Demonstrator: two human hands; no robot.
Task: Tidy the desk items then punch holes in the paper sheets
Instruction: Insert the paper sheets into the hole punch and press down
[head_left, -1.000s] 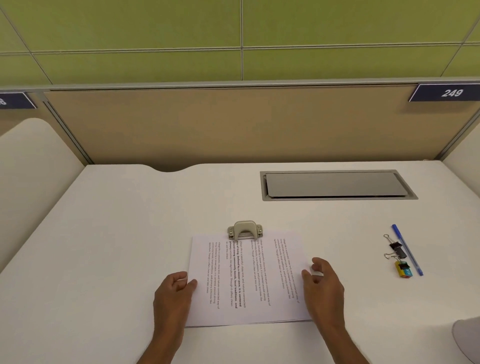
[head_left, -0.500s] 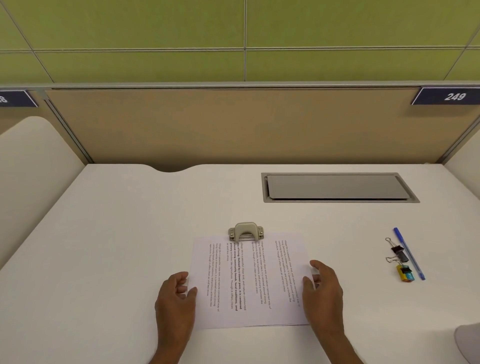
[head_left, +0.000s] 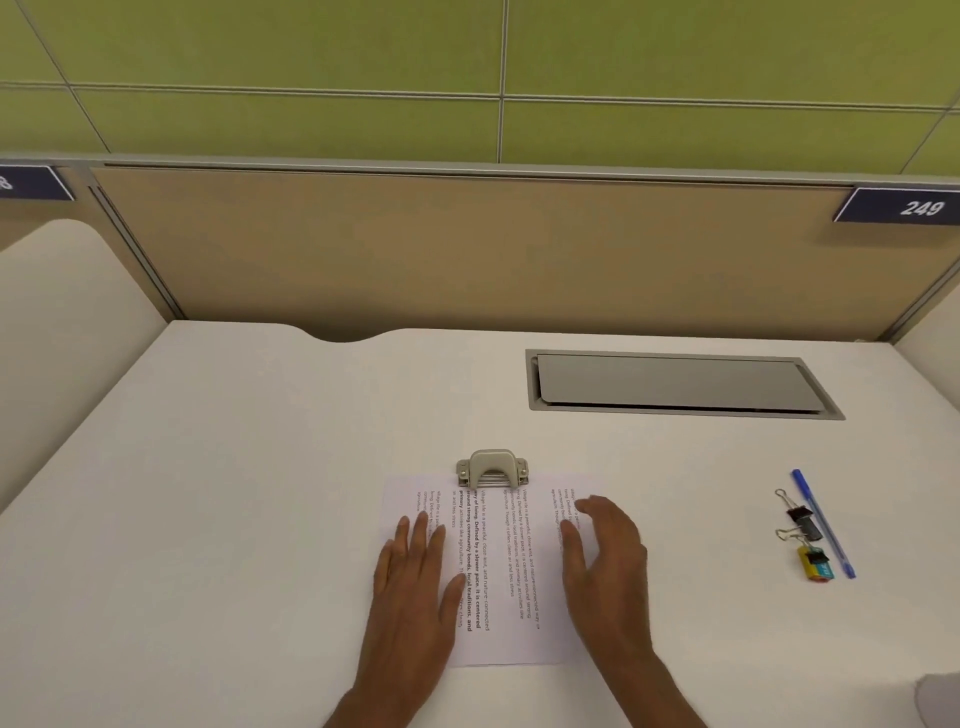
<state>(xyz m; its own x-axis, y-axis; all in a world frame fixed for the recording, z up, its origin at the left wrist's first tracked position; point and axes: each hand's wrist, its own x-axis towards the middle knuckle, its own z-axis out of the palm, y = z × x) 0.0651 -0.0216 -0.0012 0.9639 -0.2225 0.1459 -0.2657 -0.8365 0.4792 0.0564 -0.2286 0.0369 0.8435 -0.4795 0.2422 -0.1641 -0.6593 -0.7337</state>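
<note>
Two hands: both flat and open on the paper, holding nothing.
Desk (head_left: 249, 467): white, smooth, matte top; curved notch at its far edge.
Back panel (head_left: 467, 249): tan board, plain; green tiled wall above it.
Cable hatch (head_left: 675, 384): grey metal rectangle, set flush in the desk, far right of centre.
Paper sheets (head_left: 498, 566): white printed stack, rectangular, text running sideways; lying centre-front on the desk, far edge tucked into the hole punch.
Left hand (head_left: 415, 577): palm down, fingers straight and spread, pressing the left side of the sheets; thumb out over the text.
Right hand (head_left: 608, 566): palm down, fingers loosely curved and apart, resting on the right side of the sheets.
Hole punch (head_left: 492, 467): beige metal, arched lever, touching the far edge of the sheets at mid-width.
Pen (head_left: 823, 522): blue, slim, lying angled on the desk, well right of the sheets.
Binder clips (head_left: 800, 522): two black with wire handles, just left of the pen.
Small item (head_left: 816, 566): yellow and teal, below the clips; kind cannot be told.
</note>
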